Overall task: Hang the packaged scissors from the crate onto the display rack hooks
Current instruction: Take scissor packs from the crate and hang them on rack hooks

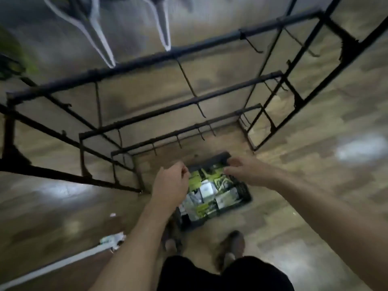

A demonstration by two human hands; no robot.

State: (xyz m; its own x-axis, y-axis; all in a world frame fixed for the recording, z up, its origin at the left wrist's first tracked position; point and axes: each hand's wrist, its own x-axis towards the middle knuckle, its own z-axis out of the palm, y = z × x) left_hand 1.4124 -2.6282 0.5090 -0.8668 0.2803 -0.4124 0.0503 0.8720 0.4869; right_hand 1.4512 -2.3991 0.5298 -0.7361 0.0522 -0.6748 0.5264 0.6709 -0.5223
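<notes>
Above the crate the left hand hung loosely curled and the right hand spread, both empty, so a hasty grab could drag up several piled packs.

Wood-look floor — black crate w/ scissor pkgs on it by my shoes, rack beside — paper scraps left.
</notes>
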